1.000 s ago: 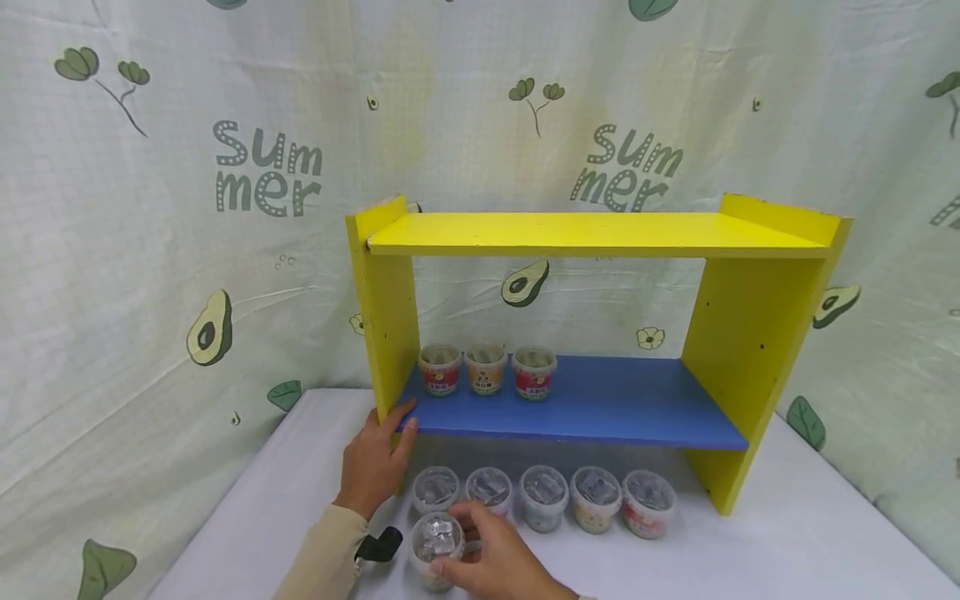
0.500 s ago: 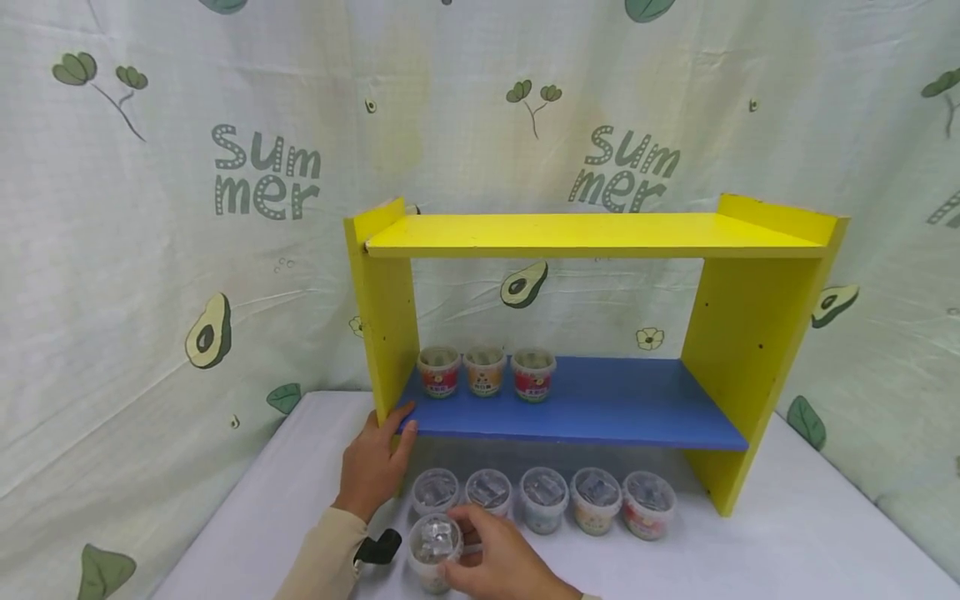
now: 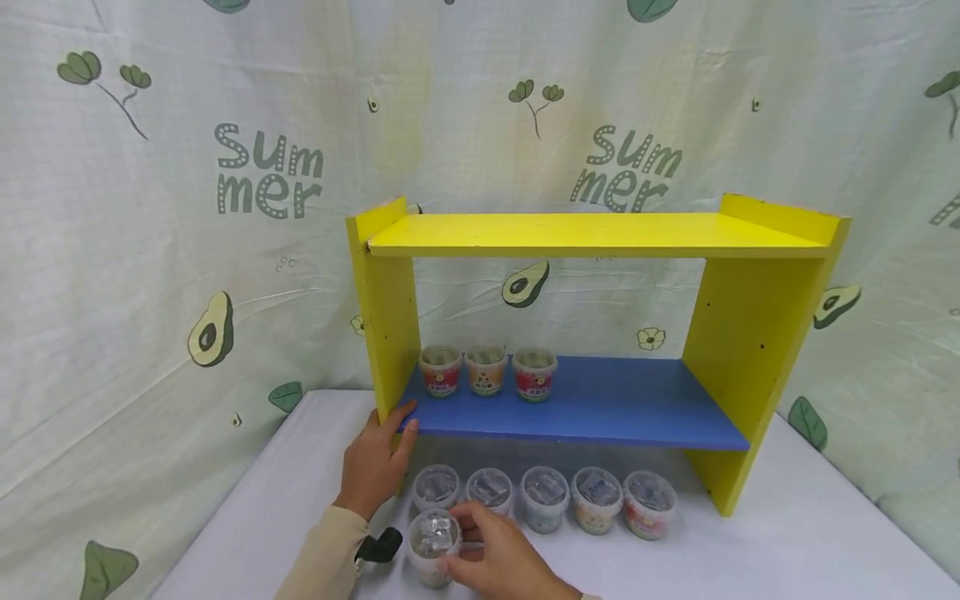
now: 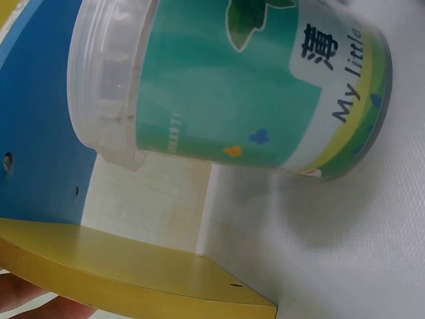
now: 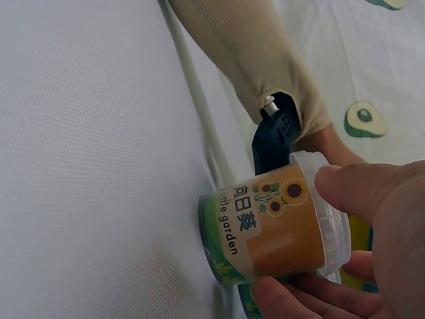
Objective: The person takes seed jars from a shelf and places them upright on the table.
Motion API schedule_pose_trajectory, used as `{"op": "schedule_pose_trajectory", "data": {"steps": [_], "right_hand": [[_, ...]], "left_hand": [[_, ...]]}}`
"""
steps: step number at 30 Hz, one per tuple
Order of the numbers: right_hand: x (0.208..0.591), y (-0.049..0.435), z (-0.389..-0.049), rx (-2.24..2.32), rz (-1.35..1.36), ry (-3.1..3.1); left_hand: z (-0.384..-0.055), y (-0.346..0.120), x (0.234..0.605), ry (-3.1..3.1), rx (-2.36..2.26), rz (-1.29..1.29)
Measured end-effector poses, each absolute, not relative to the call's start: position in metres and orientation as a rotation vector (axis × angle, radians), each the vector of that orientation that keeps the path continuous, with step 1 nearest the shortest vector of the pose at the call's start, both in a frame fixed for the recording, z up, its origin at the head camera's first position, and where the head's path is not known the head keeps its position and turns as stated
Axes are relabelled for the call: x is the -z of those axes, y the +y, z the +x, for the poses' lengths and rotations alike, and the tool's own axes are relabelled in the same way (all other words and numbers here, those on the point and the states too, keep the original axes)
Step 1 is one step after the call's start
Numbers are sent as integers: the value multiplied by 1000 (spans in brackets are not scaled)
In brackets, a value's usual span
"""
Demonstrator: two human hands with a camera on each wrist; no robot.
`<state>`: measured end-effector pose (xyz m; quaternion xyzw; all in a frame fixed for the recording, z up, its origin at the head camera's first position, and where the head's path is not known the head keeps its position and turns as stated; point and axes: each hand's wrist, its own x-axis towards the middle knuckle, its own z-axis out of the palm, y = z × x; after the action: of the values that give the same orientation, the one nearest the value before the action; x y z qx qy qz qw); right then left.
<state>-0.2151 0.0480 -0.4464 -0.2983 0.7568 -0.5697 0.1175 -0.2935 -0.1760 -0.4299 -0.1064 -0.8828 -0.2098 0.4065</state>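
Observation:
My right hand (image 3: 506, 554) pinches a small lidded plastic tub (image 5: 282, 229) with an orange sunflower label. In the right wrist view its thumb lies at the lid's rim and its fingers support the tub from the other side. My left hand (image 3: 375, 467) grips the lower left corner of a yellow and blue shelf unit (image 3: 600, 232), at the side panel and the blue board. Part of its fingers (image 4: 56, 307) shows outside the panel in the left wrist view. Close before that camera stands a tub with a teal label (image 4: 219, 100).
Three tubs, including an orange-labelled tub (image 3: 486, 371), stand at the left of the blue board (image 3: 637, 400). A row of several lidded tubs, ending in a red-labelled tub (image 3: 648, 504), stands on the white table (image 3: 817, 533) before the unit. A printed curtain (image 3: 480, 125) hangs behind.

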Motion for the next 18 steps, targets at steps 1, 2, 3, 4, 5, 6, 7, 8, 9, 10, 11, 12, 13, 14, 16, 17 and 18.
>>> {"op": "schedule_pose_trajectory", "data": {"steps": [1,2,3,4,5,6,7,8,9,10,11,12,13,14,16,17,18], "right_hand": [[447,48,-215,1666,-872,2222],[447,48,-215,1662,-871,2230],[448,48,-215,1657,-873,2239],[447,48,-215,1650,-875,2246],[447,49,-215,1640,-876,2253],[446,49,-215,1627,-877,2262],[445,50,-214,1619,-872,2269],[444,51,-214,1608,-865,2279],[443,52,-214,1597,-855,2291],[441,54,-214,1587,-848,2306],[440,55,-214,1575,-853,2331],[438,56,-215,1562,-864,2361],[436,58,-215,1556,-877,2382],[434,59,-215,1549,-893,2401],[432,60,-216,1539,-937,2425],[431,61,-216,1532,-963,2430],[430,62,-217,1527,-980,2429]], "left_hand": [[-293,-176,430,-2229,532,-269],[-293,-176,430,-2229,534,-270],[-293,-176,430,-2228,536,-271],[-294,-176,430,-2223,537,-274],[-294,-176,430,-2217,540,-276],[-294,-176,430,-2214,541,-278],[-294,-176,430,-2210,544,-280],[-295,-176,431,-2208,544,-281],[-295,-176,431,-2208,545,-283],[-295,-176,431,-2207,546,-287],[-295,-175,431,-2207,547,-289],[-296,-175,431,-2206,546,-291],[-296,-175,431,-2203,546,-293],[-296,-175,430,-2201,545,-293],[-296,-175,431,-2197,544,-292],[-296,-176,431,-2197,543,-289],[-296,-176,432,-2196,544,-288]]}}
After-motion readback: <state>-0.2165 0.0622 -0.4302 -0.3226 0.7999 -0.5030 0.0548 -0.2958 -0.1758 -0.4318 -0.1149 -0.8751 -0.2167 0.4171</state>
